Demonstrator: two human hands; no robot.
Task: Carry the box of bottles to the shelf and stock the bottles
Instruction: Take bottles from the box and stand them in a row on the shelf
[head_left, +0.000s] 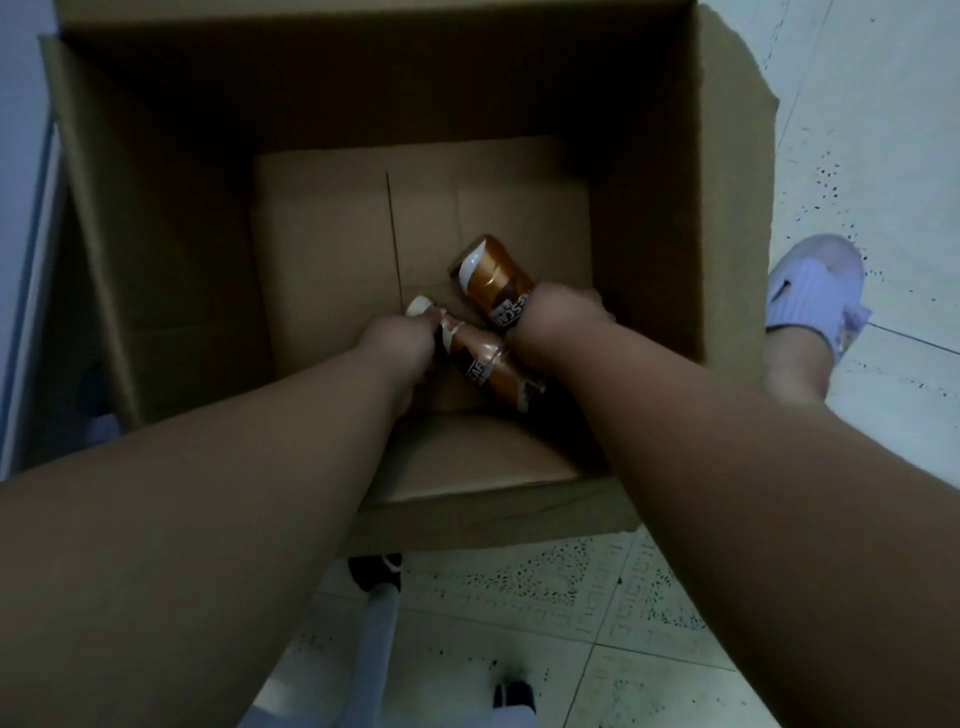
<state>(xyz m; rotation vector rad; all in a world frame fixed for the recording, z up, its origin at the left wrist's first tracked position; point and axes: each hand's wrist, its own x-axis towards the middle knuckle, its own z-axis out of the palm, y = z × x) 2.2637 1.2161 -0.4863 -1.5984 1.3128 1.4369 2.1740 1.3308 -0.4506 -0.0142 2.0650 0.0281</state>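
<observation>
A large open cardboard box (171, 249) stands on the floor below me, and both my arms reach down into it. Two gold-and-brown bottles lie on its bottom near the front wall. My left hand (400, 345) is closed around the nearer bottle (493, 376), close to its white cap. My right hand (558, 322) grips the farther bottle (491, 273) at its lower end; the fingers are partly hidden behind the wrist. Apart from these two bottles the box floor is bare cardboard.
The box sits on a pale speckled tile floor (571, 597). A foot in a light purple slipper (815, 291) stands right of the box. A white surface (26, 260) runs along the left side. A white-legged, dark-footed leg (376, 587) shows below the box.
</observation>
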